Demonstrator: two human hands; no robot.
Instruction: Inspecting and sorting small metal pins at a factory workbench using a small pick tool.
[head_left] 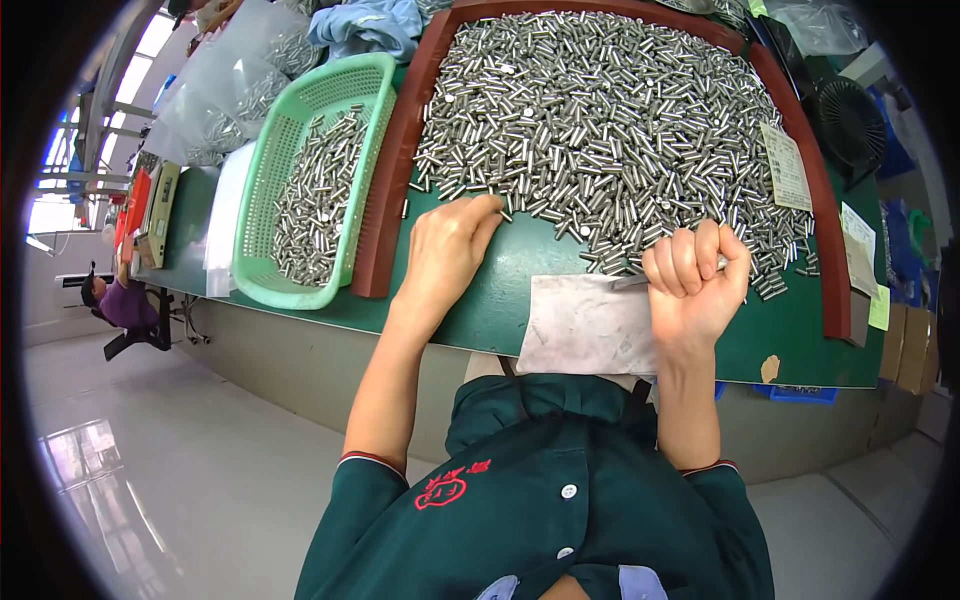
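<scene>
Green matting covers the workbench [520,300], with a dark red raised border [385,190] closing off the sides and far end. Inside that border lies a broad heap of small metal pins [600,110], short shiny cylinders pointing every way, so no single long axis rules the pile.

The left hand [447,250] lies palm down on the mat with its fingers stretched forward and held close together; the fingertips touch the near edge of the heap. It holds nothing that can be seen, and the loose pins lie directly ahead of the fingertips, away from the body.

The right hand [697,280] is curled into a fist, knuckles up, at the near right fringe of the heap. A bit of metal shows at the thumb side of the fist, so it seems to be closed on a few pins, though how many cannot be told. Pins lie just beyond and to the outer side of this fist; a grey sheet [585,325] lies on the mat just inward of it, toward the body.

Further out from the left hand, past the red border, stands a pale green plastic basket [375,75] with more pins lying lengthwise in it. The left hand is the nearer one to that basket; the right hand is well apart from it. Clear plastic bags [225,85] lie beyond the basket.
</scene>
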